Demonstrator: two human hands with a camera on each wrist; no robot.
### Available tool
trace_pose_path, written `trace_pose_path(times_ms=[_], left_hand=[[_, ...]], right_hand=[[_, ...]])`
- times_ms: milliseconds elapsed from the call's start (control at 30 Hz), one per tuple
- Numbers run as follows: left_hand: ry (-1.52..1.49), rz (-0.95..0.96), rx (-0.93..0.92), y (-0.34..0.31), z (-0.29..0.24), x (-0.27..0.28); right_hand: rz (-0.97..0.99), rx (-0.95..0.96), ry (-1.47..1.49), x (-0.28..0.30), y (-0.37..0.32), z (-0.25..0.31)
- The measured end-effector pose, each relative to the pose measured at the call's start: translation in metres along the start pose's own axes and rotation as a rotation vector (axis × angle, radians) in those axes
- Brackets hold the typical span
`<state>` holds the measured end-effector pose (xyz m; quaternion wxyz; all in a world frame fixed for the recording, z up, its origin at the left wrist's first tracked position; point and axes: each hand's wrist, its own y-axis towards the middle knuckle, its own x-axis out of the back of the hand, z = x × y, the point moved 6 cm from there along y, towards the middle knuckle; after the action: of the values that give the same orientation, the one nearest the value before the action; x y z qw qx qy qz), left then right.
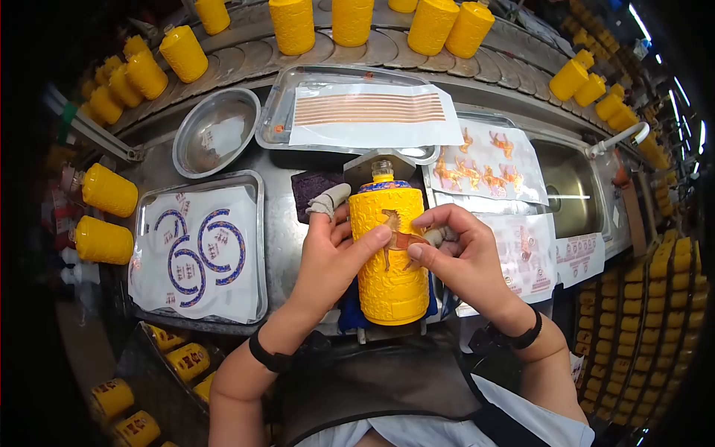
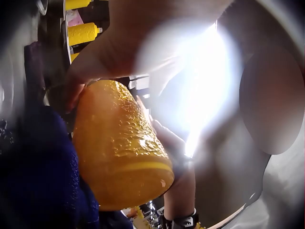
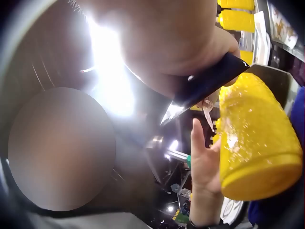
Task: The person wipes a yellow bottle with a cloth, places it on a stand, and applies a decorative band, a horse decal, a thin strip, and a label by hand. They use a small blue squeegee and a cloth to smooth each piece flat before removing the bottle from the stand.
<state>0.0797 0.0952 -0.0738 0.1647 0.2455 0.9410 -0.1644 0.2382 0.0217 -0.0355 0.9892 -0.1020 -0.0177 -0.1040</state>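
Observation:
A yellow embossed bottle [image 1: 391, 287] with a clear glass neck lies on a small stand, its base toward the person. Across its front is a horse-shaped decal [image 1: 392, 220], gold at the head and reddish at the hind part. The left hand [image 1: 328, 253] grips the bottle's left side, fingers bent along it and thumb laid over the decal's edge. With thumb and index finger, the right hand [image 1: 469, 261] pinches the decal's reddish end, which stands off the bottle in the right wrist view. Grey-white cloth covers a fingertip on each hand.
Left stands a tray [image 1: 262, 261] of blue curved decals, below a round metal bowl [image 1: 179, 160]. Behind the bottle, a sheet of copper strips [image 1: 372, 134] lies on another tray. Horse decal sheets [image 1: 532, 179] and a sink [image 1: 573, 208] are at right. Yellow bottles line the conveyor [image 1: 246, 56].

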Motion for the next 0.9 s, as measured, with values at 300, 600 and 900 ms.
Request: trace_pose_path(times_ms=[300,600,900], left_hand=[[-0.05,-0.015,0.026,-0.001,0.004,0.005],[-0.072,0.019,-0.013,-0.007,0.003,0.0],[-0.074,0.023,-0.007,-0.007,0.007,0.001]], right_hand=[[0.015,-0.21,0.171,0.015,-0.005,-0.013],[-0.019,-0.1,0.193,0.005,0.005,-0.027],[0.016,-0.113,0.165,0.007,0.007,-0.03]])
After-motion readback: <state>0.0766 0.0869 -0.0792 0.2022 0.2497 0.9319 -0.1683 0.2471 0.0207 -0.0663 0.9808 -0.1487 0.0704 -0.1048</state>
